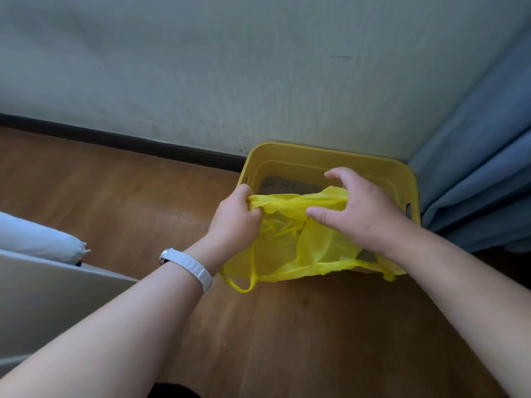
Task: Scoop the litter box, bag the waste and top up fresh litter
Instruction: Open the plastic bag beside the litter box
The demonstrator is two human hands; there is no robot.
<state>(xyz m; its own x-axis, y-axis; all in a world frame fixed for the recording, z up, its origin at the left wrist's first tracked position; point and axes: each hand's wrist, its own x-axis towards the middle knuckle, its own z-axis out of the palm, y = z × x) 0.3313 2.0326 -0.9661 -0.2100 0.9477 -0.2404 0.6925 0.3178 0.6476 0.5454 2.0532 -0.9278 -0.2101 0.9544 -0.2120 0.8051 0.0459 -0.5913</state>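
Our left hand (235, 214) grips the yellow bag's (301, 248) rim; our right hand (359, 208) pinches it opposite, over the litter box (316, 156).

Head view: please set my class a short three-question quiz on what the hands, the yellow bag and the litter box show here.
1. True or false: the left hand grips the yellow bag.
2. The yellow litter box stands: A) against the wall; B) on a table; C) in mid-floor.
3. Fill in: the white watch strap is on the ___ wrist.
Key: 1 true; 2 A; 3 left.
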